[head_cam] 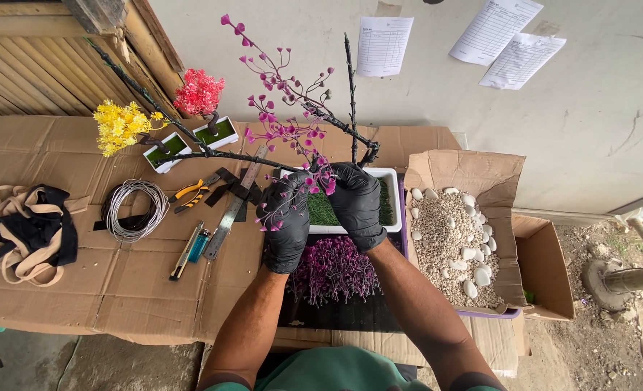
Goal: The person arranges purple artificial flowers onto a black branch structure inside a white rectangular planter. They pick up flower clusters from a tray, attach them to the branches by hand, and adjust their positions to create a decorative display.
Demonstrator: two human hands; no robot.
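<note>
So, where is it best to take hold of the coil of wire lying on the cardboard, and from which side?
Grip the coil of wire by its ring of strands, probably at the near or left part, coming down from above. It lies flat on the cardboard with an open middle, so fingers can hook inside. The pliers lie close on its right side, and both gloved hands, left hand and right hand, are busy at the small tree.

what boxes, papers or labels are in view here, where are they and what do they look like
Printed sheets: three white forms with dark print, taped to the grey wall at the top; the two on the right overlap.
Open cardboard box: brown, right of the hands, holding pale gravel and white pebbles.
Second cardboard box: brown, open, lower at the far right.
No screens.
</note>
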